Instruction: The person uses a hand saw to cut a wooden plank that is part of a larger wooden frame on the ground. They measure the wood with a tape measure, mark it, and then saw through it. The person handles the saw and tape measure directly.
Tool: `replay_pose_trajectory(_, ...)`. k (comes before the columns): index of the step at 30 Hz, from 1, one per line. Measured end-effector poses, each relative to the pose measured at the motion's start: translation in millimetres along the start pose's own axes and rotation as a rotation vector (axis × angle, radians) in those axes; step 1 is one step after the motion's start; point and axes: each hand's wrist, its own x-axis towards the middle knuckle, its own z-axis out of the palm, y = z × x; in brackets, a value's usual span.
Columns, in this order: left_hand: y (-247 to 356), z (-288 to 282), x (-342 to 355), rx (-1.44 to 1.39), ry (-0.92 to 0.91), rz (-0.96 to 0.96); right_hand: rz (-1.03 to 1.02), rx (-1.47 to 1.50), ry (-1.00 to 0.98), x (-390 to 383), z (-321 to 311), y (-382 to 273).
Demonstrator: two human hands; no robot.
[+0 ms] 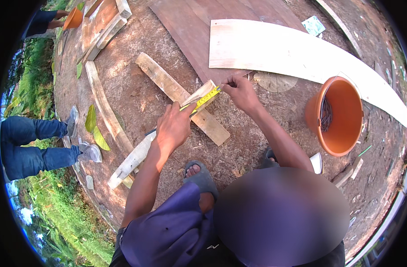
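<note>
A yellow tape measure (206, 98) is stretched along the far end of a pale board (139, 153). My left hand (173, 127) is closed over the board and the near part of the tape; the fingers hide most of what lies beneath, including any tape case. With fingertips pinched, my right hand (241, 92) grips the tape's free end just past the board's tip. Under the pale board, a rough wooden plank (165, 82) lies crosswise on the ground.
To the right stands an orange bucket (311, 107) with thin metal pieces inside. A broad pale plank (265, 44) rests partly over a brown sheet (181, 22). More timber (106, 100) lies at left, near a standing person's legs (43, 142). Another person holds an orange container (73, 18).
</note>
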Motion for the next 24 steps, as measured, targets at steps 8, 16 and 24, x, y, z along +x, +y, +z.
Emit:
replay_pose_trajectory(8,-5.8,-10.0,-3.9,0.07,-0.062,-0.076,0.047,-0.138,0.007,-6.9,15.0,-3.0)
replay_pose_trajectory(16,-3.9,-3.4,-0.3,-0.001,0.06,-0.045,0.036,-0.191,0.025,-2.9,21.3,-1.4)
replay_pose_trajectory(24,-24.4,7.3,47.9,-0.373,0.059,-0.051,0.028,-0.171,0.081,-9.9,28.4,-1.9)
